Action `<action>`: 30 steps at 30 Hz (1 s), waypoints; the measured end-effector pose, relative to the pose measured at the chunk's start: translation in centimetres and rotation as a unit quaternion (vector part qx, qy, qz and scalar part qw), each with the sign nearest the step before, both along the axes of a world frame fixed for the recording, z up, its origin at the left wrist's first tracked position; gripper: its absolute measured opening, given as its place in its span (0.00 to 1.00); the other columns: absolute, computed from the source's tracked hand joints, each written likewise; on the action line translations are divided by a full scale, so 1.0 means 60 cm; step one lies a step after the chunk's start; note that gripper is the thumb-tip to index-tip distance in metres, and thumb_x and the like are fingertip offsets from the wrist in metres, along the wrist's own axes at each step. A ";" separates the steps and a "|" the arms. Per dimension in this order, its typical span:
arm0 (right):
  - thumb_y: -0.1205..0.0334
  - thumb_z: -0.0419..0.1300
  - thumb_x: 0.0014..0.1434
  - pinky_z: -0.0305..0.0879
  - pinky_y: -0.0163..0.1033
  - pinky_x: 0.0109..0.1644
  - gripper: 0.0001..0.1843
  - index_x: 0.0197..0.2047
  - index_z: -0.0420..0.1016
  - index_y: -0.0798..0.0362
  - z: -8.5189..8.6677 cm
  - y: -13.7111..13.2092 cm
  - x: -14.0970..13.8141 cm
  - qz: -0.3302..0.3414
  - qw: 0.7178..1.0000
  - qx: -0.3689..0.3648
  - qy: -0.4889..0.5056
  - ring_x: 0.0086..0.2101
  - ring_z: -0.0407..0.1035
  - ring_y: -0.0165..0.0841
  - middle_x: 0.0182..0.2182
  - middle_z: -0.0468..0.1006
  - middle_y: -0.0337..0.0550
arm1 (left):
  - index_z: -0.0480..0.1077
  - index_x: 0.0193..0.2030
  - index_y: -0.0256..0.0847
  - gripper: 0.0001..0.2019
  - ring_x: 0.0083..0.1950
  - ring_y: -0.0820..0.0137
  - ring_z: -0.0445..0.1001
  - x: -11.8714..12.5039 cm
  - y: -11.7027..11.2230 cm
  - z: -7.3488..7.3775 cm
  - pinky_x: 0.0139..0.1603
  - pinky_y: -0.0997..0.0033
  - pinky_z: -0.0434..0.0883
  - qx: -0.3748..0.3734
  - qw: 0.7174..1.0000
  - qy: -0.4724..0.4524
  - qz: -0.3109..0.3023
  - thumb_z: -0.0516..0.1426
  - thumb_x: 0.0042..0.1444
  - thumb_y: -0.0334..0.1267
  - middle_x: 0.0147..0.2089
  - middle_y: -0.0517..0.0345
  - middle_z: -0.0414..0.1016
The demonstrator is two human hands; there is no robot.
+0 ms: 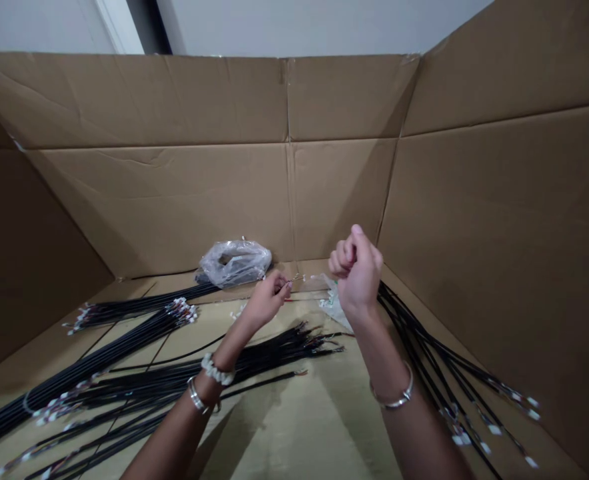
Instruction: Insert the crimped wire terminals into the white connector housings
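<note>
The left hand (267, 301) is working just below the middle of the frame, with its fingertips (280, 285) pinched tight on what looks like a thin wire (296, 277). A tiny metal end is poking out to the right, but it's pretty small, so I can't make out the details. The right hand (358, 272) is hanging just right of centre, curled into a tight fist with the fingers tucked in and the thumb sitting up top. I can't tell if anything's inside that fist because the knuckles are hiding it. The two hands are close but aren't touching.

All of this is going on inside a big opened cardboard box (164, 207). A long black cable bundle (254, 360) is sprawling across the lower middle of the box floor, right under the left wrist, and its ends are fanning out toward the centre. Another bundle (139, 307) is lying at the left, just below a crumpled clear plastic bag (233, 263), and a third (437, 357) is trailing down the lower right, its white connectors (494, 430) scattered near the end. A scrap of white plastic (333, 305) is peeking out just below the right hand. The left wrist is wearing a silver bangle (197, 395) and a white beaded bracelet (217, 369).
</note>
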State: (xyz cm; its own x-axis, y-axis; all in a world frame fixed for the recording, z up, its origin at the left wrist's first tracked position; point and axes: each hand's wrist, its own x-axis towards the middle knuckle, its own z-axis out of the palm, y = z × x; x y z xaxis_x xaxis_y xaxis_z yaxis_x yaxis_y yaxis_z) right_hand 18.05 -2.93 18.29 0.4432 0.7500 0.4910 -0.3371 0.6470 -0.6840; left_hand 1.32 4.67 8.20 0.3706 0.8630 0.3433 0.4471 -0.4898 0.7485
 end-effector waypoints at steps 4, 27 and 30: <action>0.52 0.61 0.62 0.39 0.33 0.19 0.16 0.25 0.65 0.47 0.048 -0.047 0.002 -0.008 0.999 0.044 -0.013 0.15 0.38 0.23 0.14 0.50 0.23 | 0.75 0.48 0.37 0.13 0.34 0.71 0.78 -0.035 -0.021 0.081 0.35 0.68 0.78 -0.012 0.997 -0.068 -0.032 0.60 0.70 0.46 0.40 0.58 0.78; 0.49 0.57 0.72 0.63 0.34 0.30 0.16 0.40 0.80 0.49 0.059 -0.132 -0.034 0.085 0.915 -0.076 -0.387 0.29 0.67 0.29 0.29 0.73 0.36 | 0.83 0.35 0.51 0.06 0.24 0.78 0.74 -0.064 -0.221 0.231 0.26 0.85 0.70 0.180 0.973 -0.141 0.017 0.64 0.60 0.35 0.26 0.68 0.80; 0.49 0.58 0.72 0.62 0.33 0.28 0.16 0.39 0.80 0.50 0.059 -0.131 -0.031 0.083 0.916 -0.059 -0.389 0.27 0.66 0.28 0.27 0.71 0.35 | 0.82 0.37 0.53 0.06 0.26 0.79 0.77 -0.069 -0.229 0.226 0.29 0.88 0.73 0.187 0.974 -0.124 0.009 0.64 0.61 0.36 0.28 0.69 0.82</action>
State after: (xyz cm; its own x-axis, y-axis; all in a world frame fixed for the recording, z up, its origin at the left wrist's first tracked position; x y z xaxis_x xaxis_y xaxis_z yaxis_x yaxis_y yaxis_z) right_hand 16.17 -10.82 21.84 -0.1310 0.8438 0.5205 0.1956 0.5367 -0.8208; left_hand -2.84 -9.05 21.76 0.2217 0.6658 0.7124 0.2869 -0.7428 0.6049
